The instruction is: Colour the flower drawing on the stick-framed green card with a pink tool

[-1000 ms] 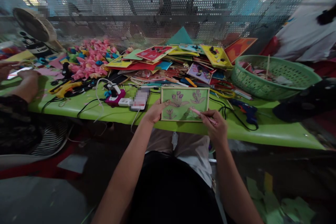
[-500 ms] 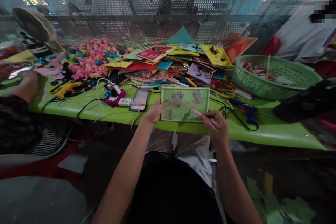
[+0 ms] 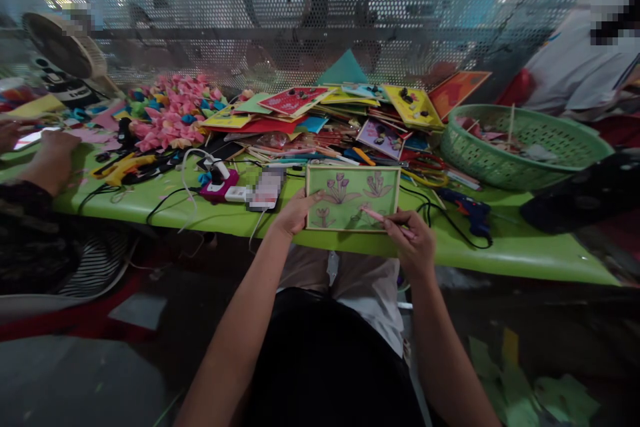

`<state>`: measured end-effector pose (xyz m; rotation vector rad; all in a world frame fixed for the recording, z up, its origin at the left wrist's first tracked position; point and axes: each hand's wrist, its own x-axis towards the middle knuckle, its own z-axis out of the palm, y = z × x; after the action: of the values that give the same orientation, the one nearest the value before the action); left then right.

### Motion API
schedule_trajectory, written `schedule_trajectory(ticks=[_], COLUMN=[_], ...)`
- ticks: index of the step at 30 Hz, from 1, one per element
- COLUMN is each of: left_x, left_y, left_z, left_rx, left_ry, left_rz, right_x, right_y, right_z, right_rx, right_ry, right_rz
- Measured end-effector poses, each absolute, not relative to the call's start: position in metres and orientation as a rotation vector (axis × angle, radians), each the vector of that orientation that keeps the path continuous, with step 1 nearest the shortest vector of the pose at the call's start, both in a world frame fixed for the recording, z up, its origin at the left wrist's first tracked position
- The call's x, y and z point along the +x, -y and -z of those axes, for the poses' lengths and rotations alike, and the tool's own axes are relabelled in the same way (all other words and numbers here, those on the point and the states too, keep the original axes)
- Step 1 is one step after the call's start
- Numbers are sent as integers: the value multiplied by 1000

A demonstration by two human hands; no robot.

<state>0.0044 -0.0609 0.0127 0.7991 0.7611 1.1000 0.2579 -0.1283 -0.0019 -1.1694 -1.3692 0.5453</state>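
Note:
A green card (image 3: pixel 353 198) with drawn purple flowers lies at the near edge of the lime-green table (image 3: pixel 525 253). My left hand (image 3: pixel 295 212) grips its left edge, thumb on top. My right hand (image 3: pixel 413 243) is closed round a pink pen (image 3: pixel 387 220), its tip resting on the card's lower right part.
Behind the card lie a heap of coloured cards (image 3: pixel 350 110), pink paper flowers (image 3: pixel 173 113), a blue glue gun (image 3: pixel 470 212), a yellow glue gun (image 3: pixel 123 169) and cables. A green basket (image 3: pixel 520 147) stands at the right. Another person's hand (image 3: pixel 47 157) rests at the far left, by a fan (image 3: pixel 65 53).

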Motion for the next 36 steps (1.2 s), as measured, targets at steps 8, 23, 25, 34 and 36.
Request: schedule_trajectory(ticks=[8, 23, 25, 34, 36], left_x=[7, 7, 6, 6, 6], left_y=[62, 62, 62, 61, 61], left_z=[-16, -16, -17, -16, -15], left_rx=[776, 772, 763, 755, 754], left_ry=[-742, -724, -734, -736, -744], left_rz=[-1111, -1122, -1124, -1120, -1117], right_x=[261, 262, 262, 268, 268], right_y=[125, 125, 125, 126, 125], right_z=[8, 11, 12, 18, 19], right_rx=[-1173, -1177, -1147, -1039, -1044], right_ry=[1345, 1369, 1356, 1281, 1302], right_rz=[-513, -523, -499, -565, -562])
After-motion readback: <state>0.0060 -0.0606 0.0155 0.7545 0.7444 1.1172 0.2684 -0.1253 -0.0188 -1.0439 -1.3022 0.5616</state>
